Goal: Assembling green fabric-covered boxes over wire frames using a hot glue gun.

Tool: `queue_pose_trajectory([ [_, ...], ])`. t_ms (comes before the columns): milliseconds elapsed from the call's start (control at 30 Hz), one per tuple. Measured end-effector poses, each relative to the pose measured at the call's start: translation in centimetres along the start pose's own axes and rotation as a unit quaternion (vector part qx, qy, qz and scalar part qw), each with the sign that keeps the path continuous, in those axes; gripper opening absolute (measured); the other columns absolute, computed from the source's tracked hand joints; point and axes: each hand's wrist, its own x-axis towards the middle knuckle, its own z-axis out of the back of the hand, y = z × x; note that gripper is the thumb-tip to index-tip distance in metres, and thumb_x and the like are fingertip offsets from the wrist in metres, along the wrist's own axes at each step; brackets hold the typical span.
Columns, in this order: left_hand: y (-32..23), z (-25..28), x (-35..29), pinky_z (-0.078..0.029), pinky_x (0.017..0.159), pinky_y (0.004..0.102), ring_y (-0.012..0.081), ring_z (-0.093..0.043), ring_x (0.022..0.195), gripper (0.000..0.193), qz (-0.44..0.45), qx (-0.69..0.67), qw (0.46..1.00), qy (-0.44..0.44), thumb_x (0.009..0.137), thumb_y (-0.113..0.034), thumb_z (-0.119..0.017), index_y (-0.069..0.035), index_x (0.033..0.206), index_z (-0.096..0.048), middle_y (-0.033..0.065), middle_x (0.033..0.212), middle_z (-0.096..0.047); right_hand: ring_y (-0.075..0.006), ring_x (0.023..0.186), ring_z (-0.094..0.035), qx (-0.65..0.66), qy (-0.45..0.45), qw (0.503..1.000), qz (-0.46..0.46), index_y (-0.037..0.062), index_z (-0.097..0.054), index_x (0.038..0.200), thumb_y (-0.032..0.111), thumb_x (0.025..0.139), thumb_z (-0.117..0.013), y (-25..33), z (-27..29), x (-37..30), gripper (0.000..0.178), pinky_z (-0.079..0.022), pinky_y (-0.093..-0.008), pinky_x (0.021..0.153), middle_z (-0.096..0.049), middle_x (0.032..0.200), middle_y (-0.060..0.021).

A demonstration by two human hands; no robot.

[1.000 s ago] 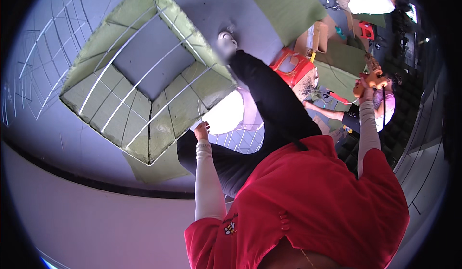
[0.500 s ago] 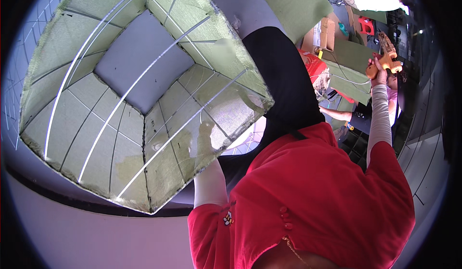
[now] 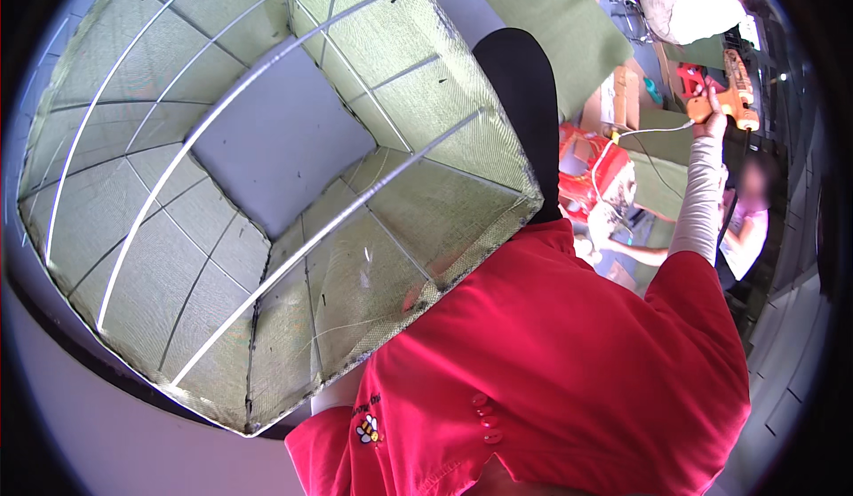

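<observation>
Across the left half, green fabric-covered frame (image 3: 346,274): four-sided, hollow, wide opening tilted toward the camera, white rods (image 3: 355,204) arching across it, grey floor (image 3: 275,150) visible through the narrower far opening.
Red shirt (image 3: 569,354): below and right of the frame, partly covered by its near edge.
Green cloth (image 3: 551,30): spread on the floor, beyond the frame.
Black-clad leg (image 3: 530,105): just beside the frame's right edge, partly hidden by it.
Co-worker (image 3: 748,225): at far right, well apart from the frame.
Red stool (image 3: 586,163): between leg and co-worker.
Orange gun-shaped tool (image 3: 727,105): held out at upper right, well apart from the frame, black cord hanging below.
Right hand (image 3: 710,125): closed around the tool, white sleeve to the wrist.
Left hand: hidden behind the frame; cannot tell whether open or gripping.
</observation>
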Motion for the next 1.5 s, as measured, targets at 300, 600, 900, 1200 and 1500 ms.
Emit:
queue_pose_trajectory([
  [300, -4.4, 5.3, -2.0, -0.049, 0.069, 0.0331, 0.0251, -0.063, 0.081, 0.054, 0.105, 0.178, 0.977, 0.050, 0.074, -0.053, -0.061, -0.008, 0.103, -0.063, 0.0125, 0.087, -0.066, -0.0203, 0.088, -0.055, 0.109, 0.140, 0.981, 0.076, -0.0010, -0.049, 0.117, 0.014, 0.085, -0.058, -3.6, -2.9, -1.5, 0.036, -0.044, -0.0312, 0.081, -0.057, 0.088, -0.0086],
  [600, -18.0, -3.6, -25.7, -0.048, 0.065, 0.0370, 0.0323, -0.060, 0.073, 0.017, -0.239, 0.139, 0.830, -0.485, 0.081, -0.012, -0.060, -0.001, 0.095, -0.061, 0.0149, 0.080, -0.061, -0.0189, 0.078, -0.056, 0.159, 0.073, 0.978, 0.112, -0.0031, -0.049, 0.116, 0.010, 0.084, -0.058, -4.7, -1.5, -8.3, 0.036, -0.047, -0.0300, 0.072, -0.056, 0.090, -0.0102],
  [900, -15.0, -7.3, -35.0, -0.042, 0.056, 0.0291, 0.0176, -0.053, 0.057, 0.026, -0.222, 0.154, 0.533, -0.802, 0.090, -0.012, -0.041, 0.002, 0.076, -0.059, 0.0091, 0.065, -0.056, -0.0178, 0.078, -0.059, 0.273, 0.002, 0.960, 0.068, 0.0017, -0.052, 0.112, 0.008, 0.082, -0.060, -11.4, -4.1, -4.3, 0.031, -0.049, -0.0307, 0.072, -0.060, 0.100, -0.0069],
  [1200, -28.0, 2.1, -43.9, -0.045, 0.075, 0.0288, 0.0219, -0.057, 0.080, 0.014, -0.173, 0.208, 0.541, -0.797, 0.086, -0.006, -0.051, 0.002, 0.092, -0.060, 0.0122, 0.088, -0.058, -0.0185, 0.077, -0.056, 0.248, 0.060, 0.964, 0.077, -0.0021, -0.053, 0.109, 0.005, 0.081, -0.060, -12.0, -7.5, -8.2, 0.030, -0.048, -0.0297, 0.070, -0.056, 0.088, -0.0070],
  [1500, -35.2, 12.6, -31.1, -0.046, 0.057, 0.0286, 0.0134, -0.056, 0.059, 0.042, -0.045, 0.185, 0.930, -0.315, 0.084, -0.040, -0.058, 0.002, 0.091, -0.062, 0.0075, 0.061, -0.058, -0.0159, 0.076, -0.052, 0.265, 0.093, 0.959, 0.036, -0.0024, -0.048, 0.116, 0.008, 0.083, -0.058, -14.7, -6.4, -10.6, 0.037, -0.045, -0.0289, 0.074, -0.051, 0.078, -0.0034],
])
